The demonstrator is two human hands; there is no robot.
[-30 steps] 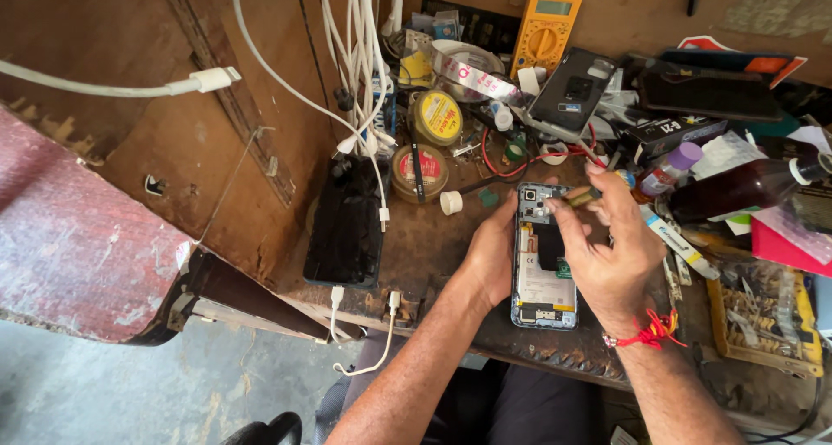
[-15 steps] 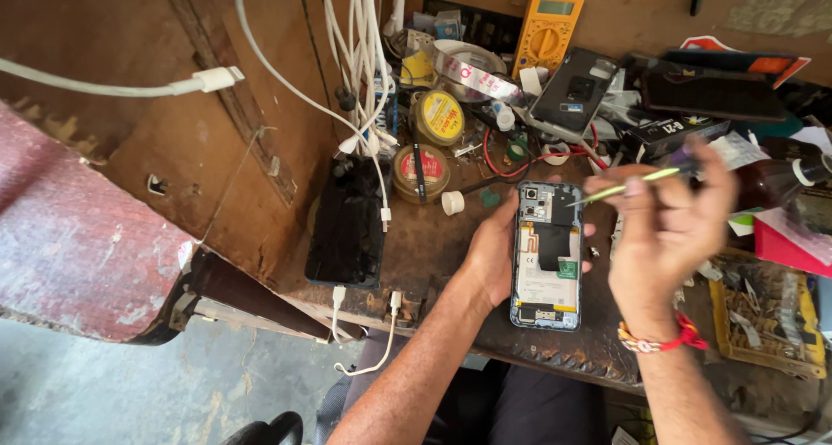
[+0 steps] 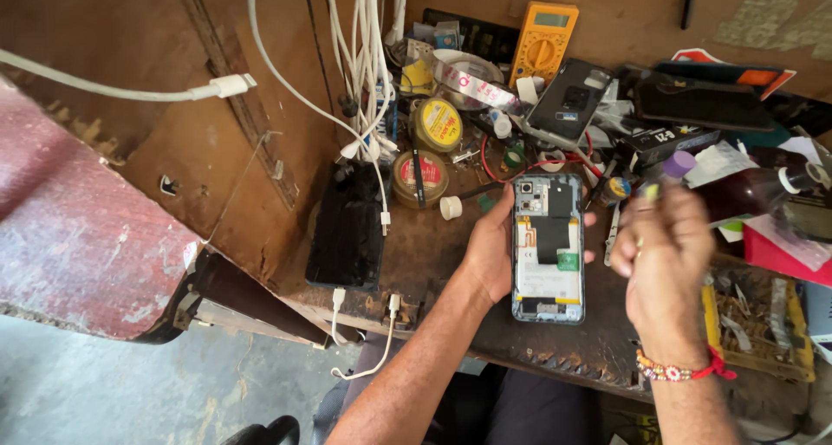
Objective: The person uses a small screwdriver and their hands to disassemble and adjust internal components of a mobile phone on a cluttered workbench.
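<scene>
Now left hand [image 3: 487, 259] clamped on opened phone [image 3: 547, 247]; right hand [image 3: 663, 259] beside it, blurred, grip unclear.

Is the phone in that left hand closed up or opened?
Opened: the phone lies with its back cover off in the left hand, showing the battery and circuit boards.

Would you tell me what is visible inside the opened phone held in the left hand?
Inside the opened phone: camera lenses at top, a black strip down the middle, a pale battery, a green patch. The left hand covers its left edge; whatever lies beneath the battery is hidden.
</scene>
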